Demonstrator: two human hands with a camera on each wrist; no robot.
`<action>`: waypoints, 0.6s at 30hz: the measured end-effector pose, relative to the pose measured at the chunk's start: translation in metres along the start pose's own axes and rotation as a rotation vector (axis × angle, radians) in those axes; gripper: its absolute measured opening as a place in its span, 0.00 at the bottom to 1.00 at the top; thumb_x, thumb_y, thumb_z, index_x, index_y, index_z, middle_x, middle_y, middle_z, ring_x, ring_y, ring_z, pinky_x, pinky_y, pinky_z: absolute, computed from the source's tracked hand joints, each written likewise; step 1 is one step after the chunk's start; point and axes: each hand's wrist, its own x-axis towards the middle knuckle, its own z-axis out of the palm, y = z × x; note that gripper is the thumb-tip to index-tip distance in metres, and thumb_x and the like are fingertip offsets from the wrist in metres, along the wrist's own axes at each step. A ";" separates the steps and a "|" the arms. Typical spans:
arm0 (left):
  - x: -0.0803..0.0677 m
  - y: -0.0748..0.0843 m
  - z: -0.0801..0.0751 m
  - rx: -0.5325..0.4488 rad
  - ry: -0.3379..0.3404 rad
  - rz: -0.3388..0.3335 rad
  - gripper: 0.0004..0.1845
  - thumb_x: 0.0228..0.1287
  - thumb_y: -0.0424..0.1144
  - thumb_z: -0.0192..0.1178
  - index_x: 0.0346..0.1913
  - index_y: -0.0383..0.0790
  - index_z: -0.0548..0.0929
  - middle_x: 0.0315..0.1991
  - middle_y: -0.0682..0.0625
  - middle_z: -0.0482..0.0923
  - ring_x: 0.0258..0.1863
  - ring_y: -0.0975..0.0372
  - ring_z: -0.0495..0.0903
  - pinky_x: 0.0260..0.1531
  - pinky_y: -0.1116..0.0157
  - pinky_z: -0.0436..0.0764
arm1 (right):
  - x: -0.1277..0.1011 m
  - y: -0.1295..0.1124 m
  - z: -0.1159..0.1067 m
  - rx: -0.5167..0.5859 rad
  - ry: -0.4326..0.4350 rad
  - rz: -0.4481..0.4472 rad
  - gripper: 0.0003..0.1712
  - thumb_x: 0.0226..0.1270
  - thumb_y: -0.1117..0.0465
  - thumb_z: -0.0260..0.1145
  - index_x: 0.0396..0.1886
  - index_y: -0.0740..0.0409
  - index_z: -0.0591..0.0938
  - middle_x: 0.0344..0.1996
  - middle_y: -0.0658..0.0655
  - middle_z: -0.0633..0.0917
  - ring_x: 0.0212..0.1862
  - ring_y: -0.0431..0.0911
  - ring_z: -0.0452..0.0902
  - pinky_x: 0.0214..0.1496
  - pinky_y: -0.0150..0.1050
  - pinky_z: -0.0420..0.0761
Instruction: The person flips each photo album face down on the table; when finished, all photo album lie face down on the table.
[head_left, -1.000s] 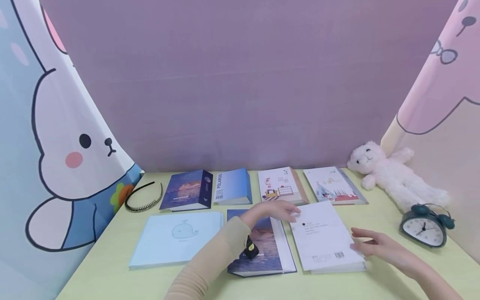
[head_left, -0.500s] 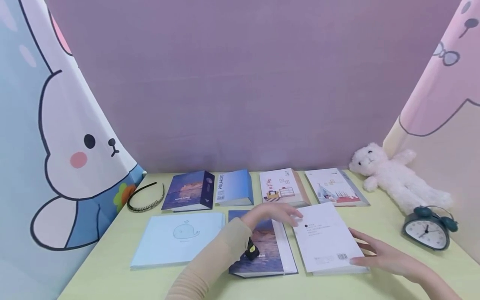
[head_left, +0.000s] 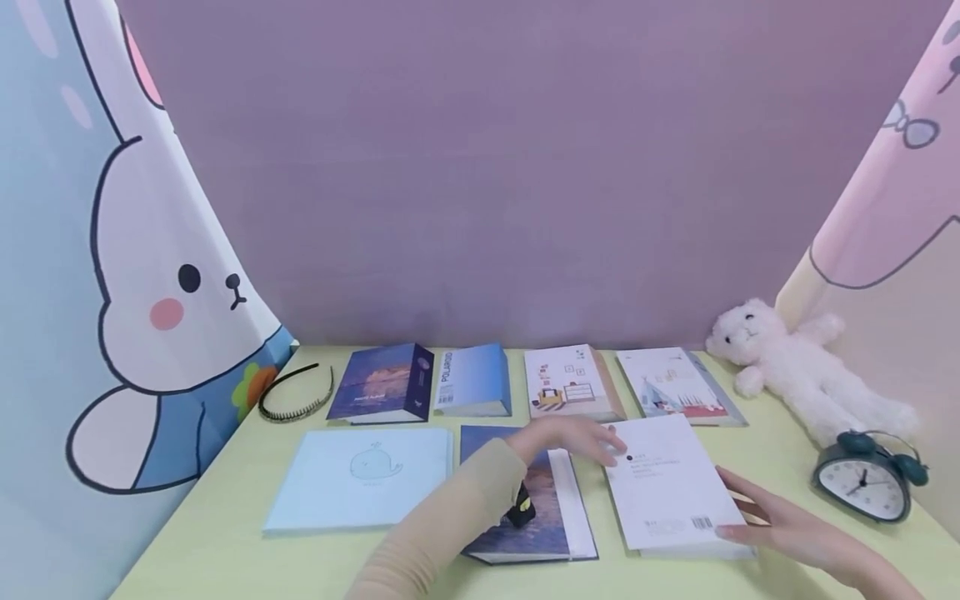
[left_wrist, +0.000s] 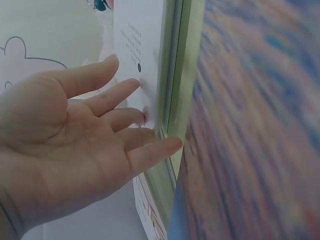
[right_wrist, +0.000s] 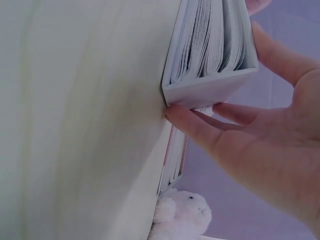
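A thick white photo album (head_left: 667, 487) lies at the front right, back cover up with small print and a barcode. My left hand (head_left: 573, 437) reaches over a purple-blue photo album (head_left: 536, 533), its extended fingertips at the white album's upper left. The left wrist view shows those fingers (left_wrist: 117, 95) spread loosely beside its cover. At the opposite side is my right hand (head_left: 787, 525), thumb on the cover near the barcode. In the right wrist view, straight fingers (right_wrist: 195, 125) touch the album's spine (right_wrist: 210, 87), with white pages visible above it.
A pale blue whale album (head_left: 360, 479) lies at the left. Behind are a purple album (head_left: 378, 382), a blue Polaroid album (head_left: 472, 379) and two illustrated albums, one with a tent (head_left: 675, 383). A headband (head_left: 296, 396), plush toy (head_left: 795, 367) and alarm clock (head_left: 866, 483) lie toward the sides.
The white album has shifted slightly right and nearer, both hands moving along with it. My right hand's fingers have closed in on its right side. The head view has turned a little left.
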 end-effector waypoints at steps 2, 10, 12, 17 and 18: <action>0.002 0.000 0.001 0.014 0.002 0.001 0.24 0.70 0.47 0.51 0.67 0.49 0.68 0.74 0.52 0.51 0.72 0.64 0.52 0.70 0.70 0.54 | 0.000 0.001 -0.001 -0.006 -0.002 0.010 0.48 0.68 0.51 0.59 0.73 0.69 0.43 0.69 0.77 0.49 0.64 0.73 0.57 0.44 0.29 0.73; 0.004 0.004 -0.004 0.060 -0.010 0.015 0.25 0.70 0.48 0.49 0.69 0.50 0.65 0.73 0.53 0.53 0.72 0.66 0.52 0.70 0.71 0.53 | 0.000 0.001 -0.006 -0.020 -0.011 0.068 0.49 0.68 0.50 0.58 0.74 0.64 0.40 0.70 0.76 0.47 0.67 0.74 0.50 0.54 0.56 0.71; 0.003 0.005 -0.003 0.047 -0.016 0.003 0.26 0.70 0.48 0.49 0.69 0.50 0.65 0.73 0.54 0.54 0.72 0.66 0.52 0.70 0.71 0.53 | -0.001 0.000 -0.005 -0.011 -0.019 0.079 0.50 0.68 0.50 0.58 0.74 0.64 0.39 0.70 0.76 0.46 0.67 0.74 0.48 0.54 0.60 0.68; 0.001 0.006 -0.001 0.044 -0.017 -0.022 0.25 0.71 0.48 0.49 0.69 0.50 0.65 0.73 0.54 0.54 0.72 0.66 0.52 0.70 0.71 0.54 | 0.001 0.002 -0.003 -0.041 -0.013 0.065 0.50 0.68 0.50 0.58 0.74 0.65 0.40 0.70 0.77 0.47 0.67 0.74 0.50 0.52 0.59 0.71; 0.000 0.006 -0.001 0.046 -0.015 -0.025 0.25 0.71 0.48 0.48 0.69 0.50 0.65 0.73 0.54 0.53 0.72 0.66 0.51 0.70 0.71 0.53 | 0.002 0.003 -0.003 -0.043 -0.013 0.061 0.50 0.68 0.49 0.58 0.74 0.65 0.40 0.70 0.77 0.48 0.67 0.74 0.50 0.52 0.57 0.72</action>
